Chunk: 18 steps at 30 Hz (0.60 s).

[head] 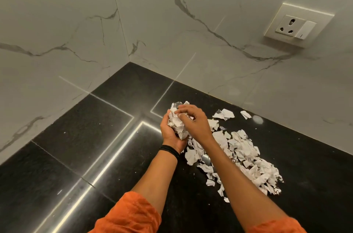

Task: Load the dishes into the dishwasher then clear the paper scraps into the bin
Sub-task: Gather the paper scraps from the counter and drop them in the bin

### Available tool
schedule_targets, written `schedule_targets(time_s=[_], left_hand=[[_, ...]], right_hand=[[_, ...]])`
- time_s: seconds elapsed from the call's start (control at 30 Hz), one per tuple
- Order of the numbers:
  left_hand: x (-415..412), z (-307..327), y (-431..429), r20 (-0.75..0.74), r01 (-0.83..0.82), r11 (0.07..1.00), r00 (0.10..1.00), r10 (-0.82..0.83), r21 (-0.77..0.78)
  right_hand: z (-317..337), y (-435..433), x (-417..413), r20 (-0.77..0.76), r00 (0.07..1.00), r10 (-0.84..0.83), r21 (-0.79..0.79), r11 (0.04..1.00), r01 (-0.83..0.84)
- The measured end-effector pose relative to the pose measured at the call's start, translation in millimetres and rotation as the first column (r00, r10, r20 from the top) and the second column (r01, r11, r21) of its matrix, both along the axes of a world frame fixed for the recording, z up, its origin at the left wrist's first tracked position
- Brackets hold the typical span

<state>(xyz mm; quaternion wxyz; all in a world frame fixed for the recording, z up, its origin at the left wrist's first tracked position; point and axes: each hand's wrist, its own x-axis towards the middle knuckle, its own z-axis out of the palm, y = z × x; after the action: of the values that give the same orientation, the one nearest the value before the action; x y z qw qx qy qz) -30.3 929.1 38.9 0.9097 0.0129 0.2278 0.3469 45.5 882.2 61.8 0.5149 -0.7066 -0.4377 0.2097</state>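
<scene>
Gripping with the left hand a crumpled wad of paper scraps, fingers curled up round it from beneath, just left of the frame's centre. Pressing onto the top of it with the right hand, fingers bent over and closed on the paper. Lifted a little off the countertop, as far as can be judged. Most of the loose scraps not yet gathered, spread in a band from under the right forearm toward the lower right, with two stray pieces near the wall at centre right.

Likely to go wrong: shedding bits from the wad if squeezed unevenly or overfilled, given springy torn paper prone to slipping between fingers. Scattering light pieces across the slick stone with a quick sweep of the forearm lying over the pile. Dropping crumbs on the way to the bin, out of sight here, so no telling how far to carry. Easy to miss the tiny white flecks at lower left against the glare.

Polished black stone, speckled, jointed in slabs, mirroring bright strip lights at lower left. Grey-veined white marble walls meeting in a corner at upper centre; a switched socket at upper right. Black wristband on the left wrist, orange sleeves along the bottom edge
</scene>
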Motion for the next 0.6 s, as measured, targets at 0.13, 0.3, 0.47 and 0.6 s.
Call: schedule_targets(time_s=[0.13, 0.3, 0.47, 0.6], left_hand=[[-10, 15, -13, 0.001, -0.053, 0.998, 0.999, 0.053, -0.021], [-30, 37, -33, -0.006, -0.06, 0.997, 0.998, 0.061, 0.046], [-56, 47, -53, -0.062, -0.042, 0.991, 0.997, 0.051, 0.131], [-80, 46, -76, -0.065, -0.036, 0.99, 0.997, 0.046, 0.14]], right_hand=[[11, -9, -25, -0.155, 0.985, -0.075, 0.067, 0.994, 0.086], [28, -23, -49, -0.219, 0.969, -0.115, 0.13, 0.981, 0.146], [27, -40, -77, -0.195, 0.97, -0.146, 0.128, 0.977, 0.173], [26, -64, -106, -0.205, 0.965, -0.165, 0.173, 0.964, 0.202]])
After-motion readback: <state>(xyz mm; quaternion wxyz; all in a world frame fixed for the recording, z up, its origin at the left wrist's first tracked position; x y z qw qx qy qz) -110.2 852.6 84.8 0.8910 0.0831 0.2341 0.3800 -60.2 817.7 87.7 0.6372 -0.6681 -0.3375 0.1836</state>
